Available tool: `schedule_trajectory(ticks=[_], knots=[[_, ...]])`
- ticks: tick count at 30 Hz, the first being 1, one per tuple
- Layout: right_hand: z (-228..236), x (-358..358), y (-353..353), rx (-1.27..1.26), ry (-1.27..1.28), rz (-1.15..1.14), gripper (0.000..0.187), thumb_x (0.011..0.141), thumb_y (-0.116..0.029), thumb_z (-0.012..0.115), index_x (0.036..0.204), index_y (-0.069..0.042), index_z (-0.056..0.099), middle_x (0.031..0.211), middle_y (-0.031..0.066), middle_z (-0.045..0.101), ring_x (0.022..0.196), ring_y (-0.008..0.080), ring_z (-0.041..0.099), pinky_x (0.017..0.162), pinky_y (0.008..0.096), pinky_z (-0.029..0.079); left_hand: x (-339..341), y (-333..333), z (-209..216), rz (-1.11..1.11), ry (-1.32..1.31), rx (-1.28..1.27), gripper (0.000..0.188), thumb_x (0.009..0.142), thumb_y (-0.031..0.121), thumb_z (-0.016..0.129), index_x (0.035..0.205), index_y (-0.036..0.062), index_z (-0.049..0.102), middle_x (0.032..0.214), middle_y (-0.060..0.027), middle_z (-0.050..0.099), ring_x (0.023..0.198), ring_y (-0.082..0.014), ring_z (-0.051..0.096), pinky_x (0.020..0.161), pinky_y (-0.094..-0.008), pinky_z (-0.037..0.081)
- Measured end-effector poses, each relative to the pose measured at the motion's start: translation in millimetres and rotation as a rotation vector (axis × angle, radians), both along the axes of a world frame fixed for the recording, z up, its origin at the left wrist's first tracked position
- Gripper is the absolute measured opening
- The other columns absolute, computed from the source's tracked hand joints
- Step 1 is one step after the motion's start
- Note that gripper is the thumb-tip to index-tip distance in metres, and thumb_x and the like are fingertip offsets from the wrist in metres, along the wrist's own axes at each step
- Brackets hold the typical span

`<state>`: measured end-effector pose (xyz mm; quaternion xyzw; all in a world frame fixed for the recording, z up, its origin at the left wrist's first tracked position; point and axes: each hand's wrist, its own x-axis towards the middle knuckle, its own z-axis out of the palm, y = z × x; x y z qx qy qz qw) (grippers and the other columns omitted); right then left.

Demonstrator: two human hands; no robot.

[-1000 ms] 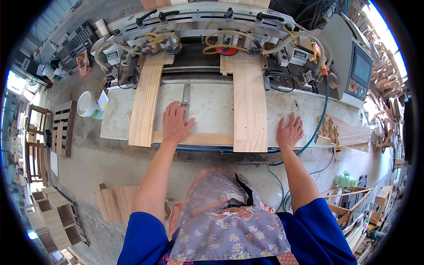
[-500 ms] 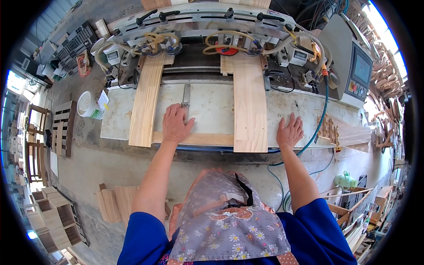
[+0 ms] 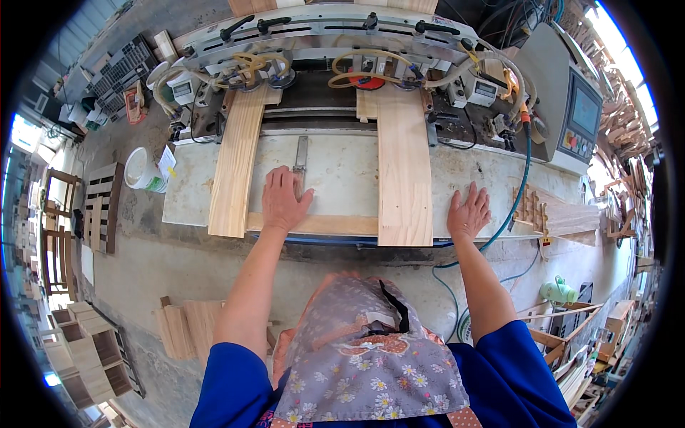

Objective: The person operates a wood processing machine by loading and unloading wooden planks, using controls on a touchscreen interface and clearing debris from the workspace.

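My left hand [image 3: 283,200] rests on the pale worktable [image 3: 342,178], fingers stretched forward and thumb out to the side. It lies between two wooden boards, beside the near end of a short metal bar [image 3: 302,152]. The left board [image 3: 235,164] and the wider right board [image 3: 404,167] both run from the machine to the table's front edge. Flat on the table, right of the wider board, lies my right hand [image 3: 469,212] with its fingers apart. Neither hand holds anything. A wooden strip [image 3: 332,225] spans the front edge between the boards.
The machine's clamp beam [image 3: 328,36] crosses the back, with yellow hoses. A control panel [image 3: 579,118] stands at the right. A blue hose [image 3: 526,171] hangs beside my right hand. A white bucket [image 3: 141,170] is at the left; stacked wood [image 3: 187,327] lies on the floor.
My left hand has shifted very slightly on the table. The right hand, the boards and the machine look the same.
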<state>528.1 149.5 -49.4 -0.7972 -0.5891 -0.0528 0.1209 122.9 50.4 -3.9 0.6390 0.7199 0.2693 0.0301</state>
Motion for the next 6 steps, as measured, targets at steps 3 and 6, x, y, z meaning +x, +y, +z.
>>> schedule_trajectory(ticks=[3,6], knots=[[0.6,-0.6,0.1,-0.003,0.004,-0.001,0.059,0.092,-0.046,0.049,0.145,-0.021,0.04,0.154,0.0117,0.032,0.144,0.0287,0.024,0.114,0.0521,0.018,0.8,0.6,-1.9,0.069,0.05,0.097,0.036,0.071,0.028,0.074,0.092,0.0085,0.052,0.112,-0.0092,0.051,0.113,-0.0306,0.045,0.092,-0.0444,0.042],[0.9,-0.2,0.5,-0.012,0.009,-0.007,0.06,0.092,-0.047,0.049,0.145,-0.021,0.039,0.154,0.0117,0.031,0.144,0.0287,0.023,0.114,0.0522,0.018,0.9,0.6,3.0,0.059,-0.008,-0.097,0.041,0.072,0.03,0.075,0.099,0.0094,0.052,0.123,-0.0126,0.05,0.12,-0.0318,0.043,0.098,-0.0434,0.04]])
